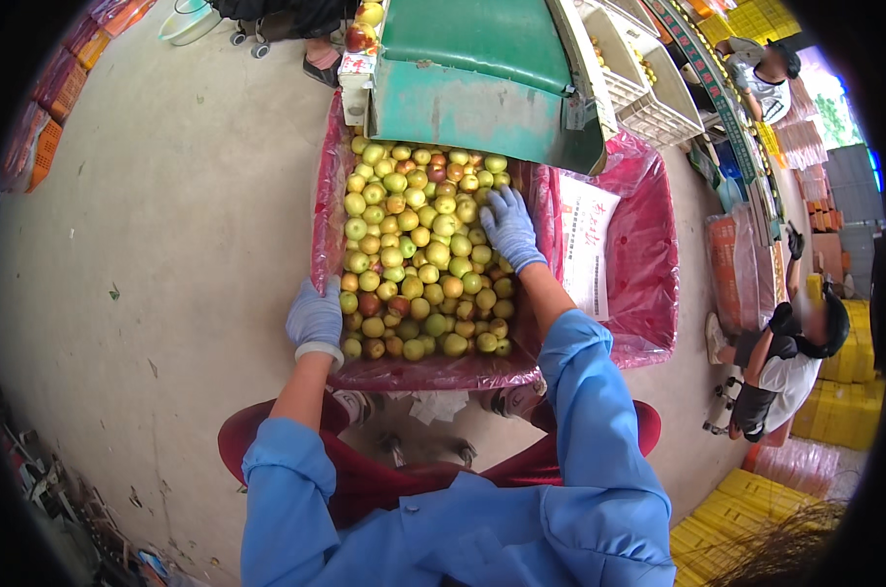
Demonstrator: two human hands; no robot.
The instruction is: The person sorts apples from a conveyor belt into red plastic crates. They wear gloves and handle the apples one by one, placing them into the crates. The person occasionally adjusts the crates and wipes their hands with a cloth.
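A crate lined with red plastic film (436, 374) stands before me, filled with small round yellow-green and reddish fruit (437, 254). My left hand (315, 314), in a pale knitted glove, is at the crate's left rim with its fingers on the film; how firmly it grips does not show. My right hand (511, 227), gloved the same way, rests with fingers spread on the fruit near the right wall. Over the far side of the crate hangs the green chute (465, 110) of a conveyor.
A second red-lined crate (645, 293) adjoins on the right, with a printed sheet (588, 249) on its left side. White plastic crates (659, 103) stand beyond it. Co-workers sit at the right, one near (788, 381) and one farther (769, 88). Yellow crates (744, 506) are stacked at lower right.
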